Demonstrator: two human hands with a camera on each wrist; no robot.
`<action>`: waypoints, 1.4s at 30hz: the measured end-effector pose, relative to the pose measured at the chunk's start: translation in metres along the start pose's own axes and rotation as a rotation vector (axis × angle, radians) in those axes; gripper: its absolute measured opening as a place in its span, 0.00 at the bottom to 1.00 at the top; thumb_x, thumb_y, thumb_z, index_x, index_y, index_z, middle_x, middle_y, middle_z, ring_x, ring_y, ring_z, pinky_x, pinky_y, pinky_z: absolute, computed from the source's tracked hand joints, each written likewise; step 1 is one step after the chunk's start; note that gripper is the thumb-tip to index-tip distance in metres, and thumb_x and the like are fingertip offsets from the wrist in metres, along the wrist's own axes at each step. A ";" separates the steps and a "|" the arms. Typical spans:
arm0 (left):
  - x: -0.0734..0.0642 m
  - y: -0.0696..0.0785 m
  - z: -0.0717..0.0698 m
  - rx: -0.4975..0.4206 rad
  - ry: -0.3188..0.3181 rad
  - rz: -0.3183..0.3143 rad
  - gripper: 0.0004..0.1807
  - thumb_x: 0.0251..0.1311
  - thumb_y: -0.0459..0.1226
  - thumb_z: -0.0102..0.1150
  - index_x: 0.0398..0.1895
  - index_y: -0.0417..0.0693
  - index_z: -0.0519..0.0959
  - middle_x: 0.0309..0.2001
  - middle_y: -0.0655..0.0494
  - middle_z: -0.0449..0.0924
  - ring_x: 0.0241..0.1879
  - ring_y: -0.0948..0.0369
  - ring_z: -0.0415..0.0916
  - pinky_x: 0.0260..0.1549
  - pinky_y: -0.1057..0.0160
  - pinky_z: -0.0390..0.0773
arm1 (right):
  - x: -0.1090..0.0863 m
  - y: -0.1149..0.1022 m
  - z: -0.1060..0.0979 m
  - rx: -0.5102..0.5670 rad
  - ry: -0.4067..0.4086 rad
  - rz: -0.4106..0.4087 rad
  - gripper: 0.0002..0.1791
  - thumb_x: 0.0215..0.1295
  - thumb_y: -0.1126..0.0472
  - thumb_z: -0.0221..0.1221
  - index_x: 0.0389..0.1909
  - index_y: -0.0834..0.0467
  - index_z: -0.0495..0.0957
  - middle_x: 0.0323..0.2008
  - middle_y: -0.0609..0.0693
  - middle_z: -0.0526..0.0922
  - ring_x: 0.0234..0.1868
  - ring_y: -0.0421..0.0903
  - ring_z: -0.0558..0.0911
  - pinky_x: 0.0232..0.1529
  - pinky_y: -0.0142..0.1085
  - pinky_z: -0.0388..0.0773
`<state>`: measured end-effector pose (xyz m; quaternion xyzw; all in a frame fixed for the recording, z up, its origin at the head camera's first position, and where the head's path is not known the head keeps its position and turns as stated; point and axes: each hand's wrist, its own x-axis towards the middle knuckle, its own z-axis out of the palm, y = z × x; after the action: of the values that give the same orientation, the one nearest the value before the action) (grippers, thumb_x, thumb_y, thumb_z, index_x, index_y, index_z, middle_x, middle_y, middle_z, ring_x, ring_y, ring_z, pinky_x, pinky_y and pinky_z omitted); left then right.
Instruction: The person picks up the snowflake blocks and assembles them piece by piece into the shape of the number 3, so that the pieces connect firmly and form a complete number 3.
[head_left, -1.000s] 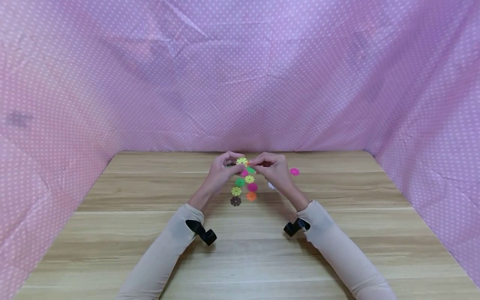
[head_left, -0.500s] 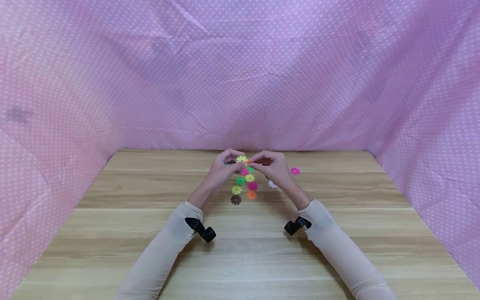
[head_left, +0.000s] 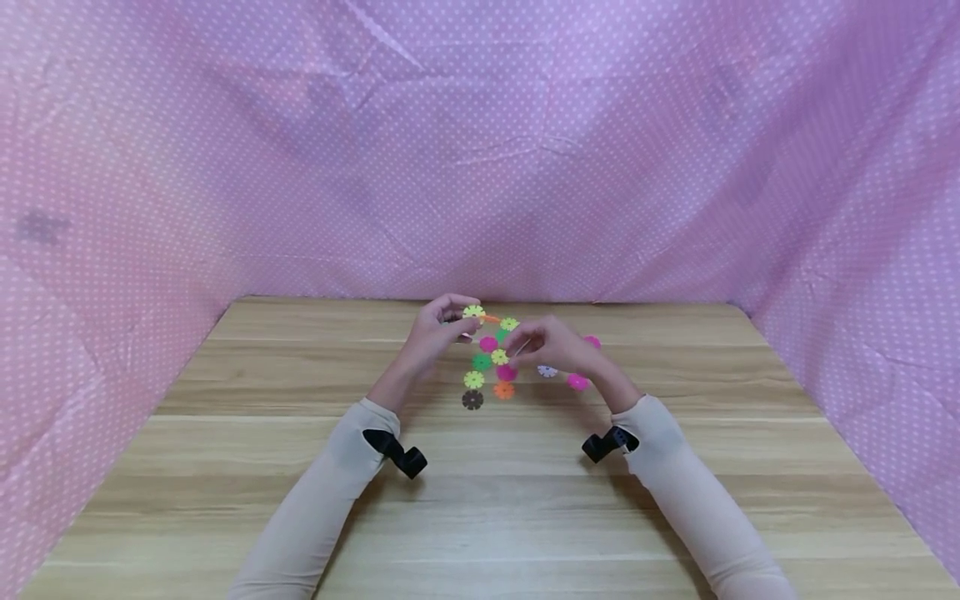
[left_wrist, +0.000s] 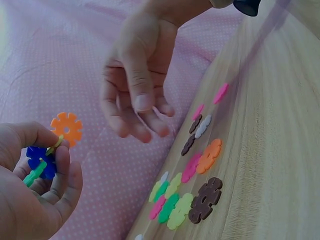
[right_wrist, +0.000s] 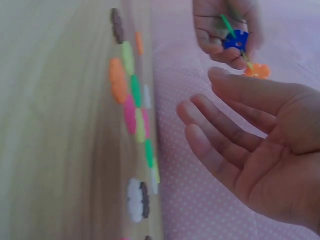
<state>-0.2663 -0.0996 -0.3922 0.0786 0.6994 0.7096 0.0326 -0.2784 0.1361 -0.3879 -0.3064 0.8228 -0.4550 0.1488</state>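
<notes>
My left hand [head_left: 437, 335] pinches a small chain of snowflake discs above the table's far part. In the left wrist view the chain has an orange disc [left_wrist: 67, 129] at its outer end. A yellow disc [left_wrist: 54, 145], seen edge-on, sits under the fingertips, followed by a blue disc [left_wrist: 41, 162] and a green disc [left_wrist: 34, 174] near the palm. My right hand [head_left: 553, 345] hovers over the loose discs, fingers loosely bent and holding nothing. Below it lie a yellow disc [head_left: 500, 357] and a pink disc [head_left: 507, 373], partly covered in the head view.
Several loose discs lie flat in the middle: a brown disc [head_left: 472, 400], an orange disc [head_left: 504, 390], a green disc [head_left: 482, 362]. To the right are a white disc [head_left: 547, 371] and a pink disc [head_left: 577, 382]. Pink dotted cloth [head_left: 480, 167] hangs behind the wooden table [head_left: 495, 517].
My right hand has let go of the orange disc and moved nearer, over the loose discs. My left hand has shifted slightly left, still holding the chain.
</notes>
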 end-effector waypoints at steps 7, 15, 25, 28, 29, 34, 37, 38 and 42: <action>0.002 -0.003 -0.001 -0.001 0.015 -0.037 0.22 0.65 0.30 0.62 0.62 0.34 0.74 0.36 0.59 0.80 0.38 0.61 0.80 0.41 0.67 0.85 | 0.001 0.014 0.010 -0.037 -0.204 -0.019 0.15 0.60 0.74 0.67 0.48 0.70 0.82 0.45 0.65 0.86 0.46 0.56 0.86 0.47 0.34 0.86; 0.002 -0.004 -0.003 0.022 0.000 -0.033 0.18 0.67 0.29 0.61 0.59 0.37 0.76 0.36 0.59 0.80 0.36 0.65 0.81 0.46 0.60 0.85 | 0.007 0.019 0.018 -0.180 -0.248 0.030 0.19 0.57 0.68 0.72 0.51 0.62 0.85 0.38 0.56 0.83 0.38 0.42 0.79 0.40 0.29 0.80; 0.002 -0.007 -0.003 0.034 -0.021 -0.038 0.19 0.67 0.31 0.61 0.60 0.37 0.75 0.35 0.61 0.81 0.40 0.59 0.82 0.43 0.64 0.84 | 0.008 0.018 0.024 -0.250 -0.217 0.025 0.11 0.54 0.67 0.75 0.37 0.59 0.84 0.34 0.50 0.81 0.35 0.43 0.77 0.36 0.28 0.76; 0.003 -0.008 -0.003 0.033 -0.027 -0.038 0.20 0.67 0.30 0.61 0.61 0.35 0.74 0.36 0.62 0.81 0.39 0.60 0.81 0.44 0.63 0.85 | 0.006 0.017 0.023 -0.214 -0.192 0.037 0.12 0.52 0.69 0.75 0.34 0.60 0.81 0.33 0.50 0.82 0.34 0.42 0.78 0.36 0.29 0.77; 0.003 -0.009 -0.003 0.030 -0.027 -0.036 0.20 0.67 0.30 0.61 0.61 0.35 0.74 0.35 0.61 0.81 0.39 0.60 0.81 0.45 0.62 0.85 | 0.006 0.016 0.022 -0.188 -0.179 0.036 0.11 0.53 0.70 0.74 0.33 0.61 0.81 0.32 0.51 0.82 0.34 0.42 0.78 0.37 0.29 0.78; 0.004 -0.010 -0.001 0.025 -0.026 -0.024 0.19 0.66 0.29 0.61 0.60 0.35 0.75 0.36 0.61 0.81 0.43 0.54 0.82 0.46 0.58 0.86 | 0.003 0.012 0.014 -0.086 -0.052 0.038 0.07 0.58 0.73 0.69 0.36 0.63 0.82 0.33 0.54 0.85 0.34 0.43 0.81 0.38 0.31 0.81; 0.004 -0.010 0.000 0.031 -0.031 -0.024 0.19 0.66 0.30 0.62 0.59 0.36 0.76 0.36 0.61 0.81 0.45 0.49 0.81 0.47 0.56 0.86 | 0.001 0.009 0.007 -0.056 0.046 0.027 0.08 0.61 0.72 0.67 0.41 0.65 0.84 0.37 0.56 0.87 0.35 0.43 0.81 0.38 0.33 0.82; 0.004 -0.010 0.000 0.034 -0.032 -0.024 0.19 0.66 0.30 0.62 0.59 0.36 0.76 0.36 0.60 0.81 0.46 0.48 0.81 0.47 0.56 0.86 | 0.001 0.008 0.004 -0.040 0.076 0.027 0.08 0.61 0.71 0.67 0.42 0.66 0.85 0.38 0.57 0.87 0.35 0.43 0.82 0.37 0.34 0.82; 0.004 -0.009 0.000 0.040 -0.030 -0.029 0.17 0.67 0.31 0.62 0.58 0.38 0.77 0.35 0.61 0.81 0.45 0.48 0.82 0.46 0.58 0.86 | -0.001 0.004 -0.004 0.043 0.177 0.045 0.10 0.63 0.69 0.68 0.46 0.65 0.86 0.39 0.58 0.88 0.33 0.47 0.84 0.36 0.41 0.86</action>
<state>-0.2704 -0.0988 -0.4012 0.0795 0.7140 0.6937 0.0519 -0.2809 0.1407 -0.3892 -0.2431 0.8294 -0.4944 0.0924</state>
